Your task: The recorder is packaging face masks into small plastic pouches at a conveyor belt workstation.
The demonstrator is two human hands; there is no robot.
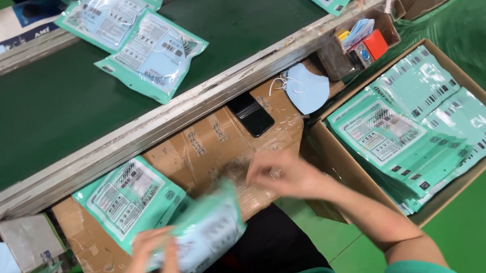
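Note:
My left hand (pixel 152 267) grips a teal mask packet (pixel 207 233), blurred by motion, low over the cardboard work surface (pixel 209 151). My right hand (pixel 284 175) hovers just right of that packet's top edge, fingers curled; whether it pinches the packet is unclear. Another teal packet (pixel 125 199) lies flat on the cardboard to the left. A loose pale blue mask (pixel 307 88) rests by the belt's metal rail.
A green conveyor belt (pixel 47 107) carries more packets (pixel 154 56) at the top. At right, a cardboard box (pixel 473 160) holds stacked teal packets (pixel 417 121). A black phone (pixel 251 113) lies on the cardboard. A small brown tray (pixel 364 44) holds small items.

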